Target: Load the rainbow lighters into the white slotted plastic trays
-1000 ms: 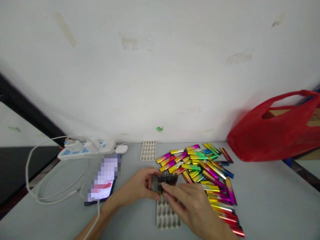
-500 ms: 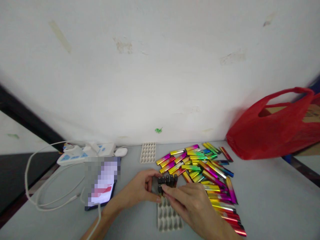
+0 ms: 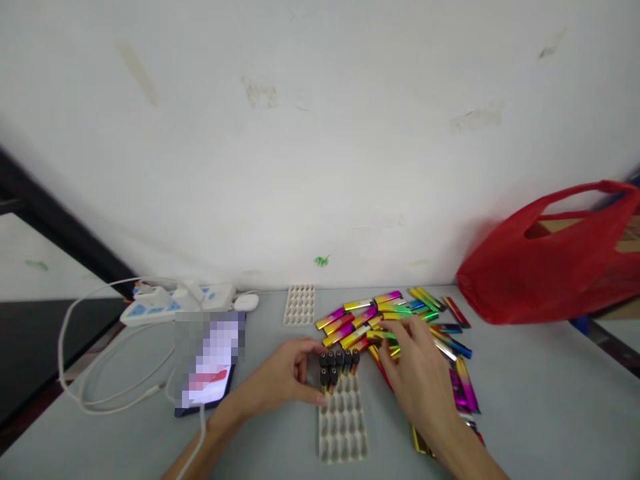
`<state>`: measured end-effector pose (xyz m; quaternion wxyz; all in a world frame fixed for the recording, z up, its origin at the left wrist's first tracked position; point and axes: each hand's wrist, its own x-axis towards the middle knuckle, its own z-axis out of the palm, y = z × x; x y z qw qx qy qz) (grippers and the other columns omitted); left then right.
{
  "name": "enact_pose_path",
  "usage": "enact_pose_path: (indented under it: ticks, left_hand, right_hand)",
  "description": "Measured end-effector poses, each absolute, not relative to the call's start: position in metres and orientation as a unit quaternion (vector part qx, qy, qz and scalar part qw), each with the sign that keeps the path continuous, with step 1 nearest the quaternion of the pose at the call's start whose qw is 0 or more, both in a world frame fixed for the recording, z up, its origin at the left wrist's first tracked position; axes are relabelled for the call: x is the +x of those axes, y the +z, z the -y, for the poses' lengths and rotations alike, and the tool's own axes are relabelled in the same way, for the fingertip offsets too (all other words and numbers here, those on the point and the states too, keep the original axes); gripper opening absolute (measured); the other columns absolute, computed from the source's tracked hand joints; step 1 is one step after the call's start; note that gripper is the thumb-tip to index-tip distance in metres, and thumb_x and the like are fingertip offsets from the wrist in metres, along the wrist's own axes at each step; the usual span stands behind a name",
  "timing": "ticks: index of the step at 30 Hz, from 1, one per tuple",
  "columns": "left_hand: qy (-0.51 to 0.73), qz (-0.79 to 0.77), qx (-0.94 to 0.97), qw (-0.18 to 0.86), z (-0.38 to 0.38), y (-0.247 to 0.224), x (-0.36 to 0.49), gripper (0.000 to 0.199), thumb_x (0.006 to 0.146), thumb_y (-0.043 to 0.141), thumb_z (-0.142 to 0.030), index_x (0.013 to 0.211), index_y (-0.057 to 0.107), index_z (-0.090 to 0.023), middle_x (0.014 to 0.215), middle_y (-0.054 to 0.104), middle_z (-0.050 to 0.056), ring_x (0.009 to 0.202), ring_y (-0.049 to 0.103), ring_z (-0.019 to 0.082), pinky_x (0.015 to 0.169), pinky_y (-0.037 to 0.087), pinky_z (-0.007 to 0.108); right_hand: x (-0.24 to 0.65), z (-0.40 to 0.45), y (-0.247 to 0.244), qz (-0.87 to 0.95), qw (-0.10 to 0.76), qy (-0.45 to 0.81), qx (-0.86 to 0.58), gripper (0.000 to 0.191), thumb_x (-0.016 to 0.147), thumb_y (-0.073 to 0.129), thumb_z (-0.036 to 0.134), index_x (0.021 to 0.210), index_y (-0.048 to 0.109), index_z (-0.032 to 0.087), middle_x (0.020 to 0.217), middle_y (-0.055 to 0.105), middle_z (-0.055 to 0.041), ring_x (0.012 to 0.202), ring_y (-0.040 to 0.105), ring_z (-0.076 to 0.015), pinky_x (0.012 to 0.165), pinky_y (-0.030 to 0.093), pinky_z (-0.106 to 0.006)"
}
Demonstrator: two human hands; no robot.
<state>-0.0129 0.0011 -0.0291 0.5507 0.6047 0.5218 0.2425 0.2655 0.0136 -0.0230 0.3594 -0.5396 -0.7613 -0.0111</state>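
A pale tray with rows of hollows (image 3: 343,427) lies in front of me. Several black-topped sticks (image 3: 339,360) stand upright in its far rows. My left hand (image 3: 295,373) is at the tray's far left corner, its thumb and fingers apart around the upright sticks' left side. Over the pile of shiny coloured sticks (image 3: 357,337) is my right hand (image 3: 417,367), fingers bent down with thumb and forefinger apart near a yellow-green stick (image 3: 381,336). Nothing is plainly held in it.
A second pale tray (image 3: 300,305) lies by the wall. To the left are a phone (image 3: 213,363), a white power strip (image 3: 180,303), a white case (image 3: 246,303) and looping cables. A red bag (image 3: 555,267) stands at the right.
My right hand has left the tray and moved right, over the pile. A second black-topped stick now shows in the nearer row. The view has shifted slightly.
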Motion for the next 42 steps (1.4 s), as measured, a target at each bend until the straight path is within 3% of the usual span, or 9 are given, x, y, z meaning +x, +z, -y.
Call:
enact_pose_path:
  ticks: [5, 18, 21, 25, 28, 30, 33, 37, 42]
  left_hand:
    - [0.236, -0.524, 0.606, 0.550, -0.002, -0.031, -0.013, 0.079, 0.055, 0.107, -0.048, 0.122, 0.077, -0.018, 0.072, 0.057, -0.006, 0.067, 0.048, 0.014, 0.056, 0.030, 0.022]
    - [0.233, -0.529, 0.613, 0.538, -0.001, -0.029, -0.013, 0.082, 0.054, 0.107, -0.053, 0.121, 0.077, -0.017, 0.068, 0.054, -0.008, 0.064, 0.048, 0.013, 0.055, 0.029, 0.022]
    - [0.232, -0.523, 0.612, 0.546, -0.001, -0.029, -0.013, 0.080, 0.057, 0.107, -0.049, 0.124, 0.076, -0.017, 0.069, 0.052, -0.008, 0.065, 0.047, 0.013, 0.055, 0.029, 0.022]
    - [0.237, -0.501, 0.630, 0.544, 0.004, -0.020, -0.010, 0.093, 0.061, 0.106, -0.047, 0.142, 0.067, -0.020, 0.077, 0.057, -0.006, 0.069, 0.051, 0.016, 0.059, 0.035, 0.024]
    - [0.273, -0.451, 0.647, 0.551, 0.010, -0.007, -0.004, 0.098, 0.067, 0.104, -0.049, 0.151, 0.060, -0.023, 0.096, 0.068, 0.000, 0.090, 0.061, 0.023, 0.079, 0.050, 0.030]
    - [0.298, -0.430, 0.652, 0.548, 0.014, 0.001, -0.001, 0.085, 0.083, 0.092, -0.056, 0.153, 0.057, -0.025, 0.117, 0.072, 0.005, 0.106, 0.063, 0.028, 0.095, 0.051, 0.037]
    - [0.305, -0.451, 0.661, 0.516, 0.021, 0.007, 0.003, 0.063, 0.105, 0.062, -0.063, 0.156, 0.055, -0.027, 0.132, 0.070, 0.008, 0.106, 0.065, 0.027, 0.096, 0.051, 0.038]
    - [0.292, -0.490, 0.678, 0.464, 0.025, 0.006, 0.009, 0.060, 0.102, 0.070, -0.056, 0.154, 0.056, -0.029, 0.134, 0.072, 0.007, 0.115, 0.066, 0.031, 0.099, 0.052, 0.038]
    - [0.282, -0.487, 0.692, 0.453, 0.022, 0.005, 0.009, 0.057, 0.098, 0.079, -0.043, 0.151, 0.061, -0.030, 0.146, 0.070, 0.007, 0.128, 0.064, 0.033, 0.113, 0.048, 0.042]
  right_hand:
    - [0.268, -0.018, -0.034, 0.782, 0.258, -0.054, -0.564, 0.029, 0.092, 0.064, 0.005, 0.117, 0.073, 0.017, 0.111, 0.064, -0.0164, 0.107, 0.062, -0.0377, 0.093, 0.055, -0.051]
    - [0.265, -0.016, -0.039, 0.783, 0.165, -0.132, -0.585, 0.023, 0.101, 0.061, 0.006, 0.117, 0.073, 0.017, 0.122, 0.067, -0.0217, 0.109, 0.060, -0.0419, 0.089, 0.048, -0.054]
    - [0.263, -0.017, -0.036, 0.782, 0.203, -0.126, -0.576, 0.023, 0.105, 0.060, 0.012, 0.123, 0.072, 0.021, 0.127, 0.070, -0.0195, 0.114, 0.061, -0.0411, 0.091, 0.047, -0.052]
    - [0.263, -0.017, -0.034, 0.780, 0.283, -0.068, -0.553, 0.023, 0.113, 0.052, 0.023, 0.128, 0.069, 0.020, 0.119, 0.077, -0.0159, 0.111, 0.067, -0.0377, 0.094, 0.046, -0.052]
    - [0.262, -0.014, -0.030, 0.759, 0.373, 0.049, -0.531, 0.029, 0.116, 0.047, 0.033, 0.131, 0.068, 0.020, 0.124, 0.078, -0.0153, 0.115, 0.069, -0.0354, 0.101, 0.046, -0.051]
    - [0.261, -0.012, -0.025, 0.725, 0.431, 0.160, -0.513, 0.031, 0.116, 0.047, 0.038, 0.134, 0.068, 0.023, 0.132, 0.076, -0.0131, 0.122, 0.068, -0.0331, 0.105, 0.047, -0.047]
    - [0.260, -0.009, -0.015, 0.661, 0.479, 0.310, -0.487, 0.029, 0.112, 0.057, 0.045, 0.130, 0.070, 0.026, 0.128, 0.078, -0.0087, 0.117, 0.070, -0.0298, 0.101, 0.050, -0.041]
    - [0.259, -0.007, -0.005, 0.616, 0.505, 0.382, -0.469, 0.028, 0.104, 0.073, 0.050, 0.115, 0.072, 0.024, 0.105, 0.076, -0.0054, 0.089, 0.066, -0.0242, 0.083, 0.050, -0.036]
    - [0.260, -0.002, -0.003, 0.573, 0.537, 0.421, -0.453, 0.034, 0.104, 0.067, 0.058, 0.100, 0.070, 0.024, 0.094, 0.069, -0.0054, 0.087, 0.060, -0.0249, 0.078, 0.049, -0.036]
